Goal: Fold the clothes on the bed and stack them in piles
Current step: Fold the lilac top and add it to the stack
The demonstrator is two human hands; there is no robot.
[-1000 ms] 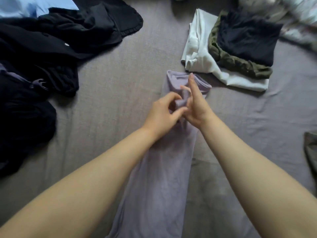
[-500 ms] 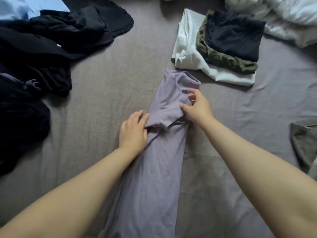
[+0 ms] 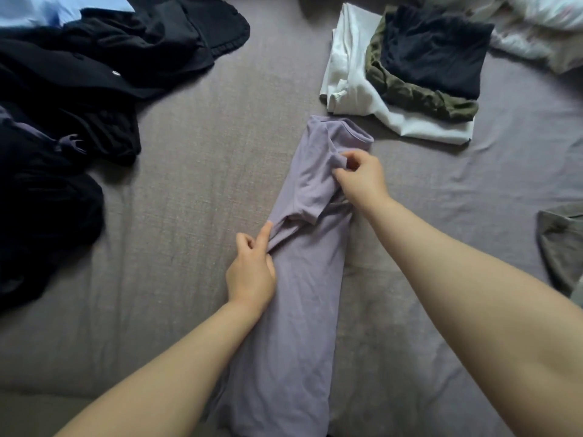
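Note:
A lilac T-shirt (image 3: 303,279) lies on the grey bed sheet (image 3: 195,171), folded lengthwise into a long narrow strip running away from me. My left hand (image 3: 252,263) pinches its left edge just below the folded-in sleeve. My right hand (image 3: 359,176) pinches a fold of cloth near the collar on the right side. Behind the shirt's collar stands a pile of folded clothes (image 3: 407,74): white at the bottom, olive green in the middle, dark navy on top.
A heap of unfolded black clothes (image 3: 69,115) covers the left side, with a light blue garment (image 3: 47,9) at the far left corner. A grey garment (image 3: 564,247) lies at the right edge. Crumpled pale bedding (image 3: 542,29) sits at the far right.
My left hand slid down the shirt's left edge and its fingers curled to pinch the cloth. My right hand moved a little up toward the collar, still pinching the shirt.

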